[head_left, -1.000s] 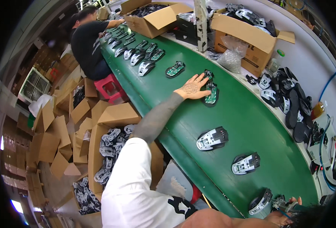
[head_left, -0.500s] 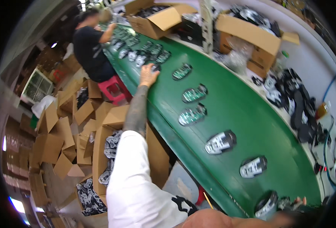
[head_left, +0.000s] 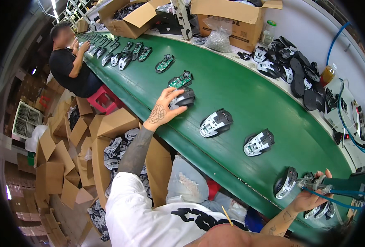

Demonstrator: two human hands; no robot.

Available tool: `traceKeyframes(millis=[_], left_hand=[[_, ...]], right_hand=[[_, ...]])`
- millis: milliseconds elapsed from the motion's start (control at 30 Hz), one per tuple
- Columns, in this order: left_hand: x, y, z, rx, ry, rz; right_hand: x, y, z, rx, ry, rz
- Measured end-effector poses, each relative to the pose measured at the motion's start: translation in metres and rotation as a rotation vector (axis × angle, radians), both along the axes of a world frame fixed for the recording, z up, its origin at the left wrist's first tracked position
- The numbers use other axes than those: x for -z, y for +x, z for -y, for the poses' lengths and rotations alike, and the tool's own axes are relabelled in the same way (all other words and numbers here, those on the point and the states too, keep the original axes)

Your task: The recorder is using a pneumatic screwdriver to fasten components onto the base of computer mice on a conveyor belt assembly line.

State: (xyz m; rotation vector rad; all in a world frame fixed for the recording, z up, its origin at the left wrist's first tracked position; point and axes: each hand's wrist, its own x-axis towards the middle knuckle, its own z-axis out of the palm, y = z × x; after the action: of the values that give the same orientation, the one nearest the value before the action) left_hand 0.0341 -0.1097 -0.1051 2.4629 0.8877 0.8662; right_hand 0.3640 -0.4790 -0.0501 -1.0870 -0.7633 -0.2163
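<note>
My left hand [head_left: 161, 109] is closed round a dark grey computer mouse [head_left: 185, 98] over the green bench, thumb on the near side and fingers on the far side. Just beyond it lies a mouse base with a bare green circuit board [head_left: 180, 80]. At lower right my right hand [head_left: 308, 200] curls its fingers round what looks like a mouse base [head_left: 309, 177]. A metal-ended tool with blue hoses [head_left: 335, 187] passes in front and hides most of that grip. Beside it is a mouse with a pale inner frame [head_left: 286, 183].
Two more pale-framed mice, one of them this mouse [head_left: 216, 123], lie between my hands. Rows of mice run toward a seated person [head_left: 69, 61]. Cartons [head_left: 227, 26] and a heap of mouse shells [head_left: 289, 61] line the back edge. Open boxes [head_left: 58, 164] crowd the floor at left.
My left hand has come back along the bench toward me, with the dark mouse in it. The view has shifted, bringing my right hand and the hosed tool into clearer sight.
</note>
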Motion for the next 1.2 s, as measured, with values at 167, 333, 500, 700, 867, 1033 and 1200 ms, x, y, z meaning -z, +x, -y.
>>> traceKeyframes(millis=[167,333,500,700,867,1033,1200], left_hand=[[0.002,0.003,0.006,-0.070,0.021,-0.130],[0.008,0.010,-0.008,-0.064,0.076,-0.345],[-0.022,0.021,-0.009,-0.032,0.079,-0.479],[0.010,0.078,-0.021,-0.053,0.540,-0.218],[-0.004,0.060,-0.044,0.151,-0.059,0.090],[0.019,0.023,-0.127,-0.214,-0.179,0.494],[0.066,-0.122,-0.255,-1.041,0.282,-0.079]], right_hand=[[-0.004,-0.003,0.001,-0.014,-0.003,0.007],[-0.005,-0.006,0.007,-0.037,-0.005,-0.021],[-0.004,-0.005,0.006,-0.010,-0.048,-0.001],[-0.004,-0.006,0.007,-0.022,-0.045,-0.028],[-0.002,-0.005,0.000,0.036,-0.072,0.002],[0.002,-0.001,0.000,0.066,-0.060,-0.010],[0.003,0.017,0.001,0.194,-0.124,0.058]])
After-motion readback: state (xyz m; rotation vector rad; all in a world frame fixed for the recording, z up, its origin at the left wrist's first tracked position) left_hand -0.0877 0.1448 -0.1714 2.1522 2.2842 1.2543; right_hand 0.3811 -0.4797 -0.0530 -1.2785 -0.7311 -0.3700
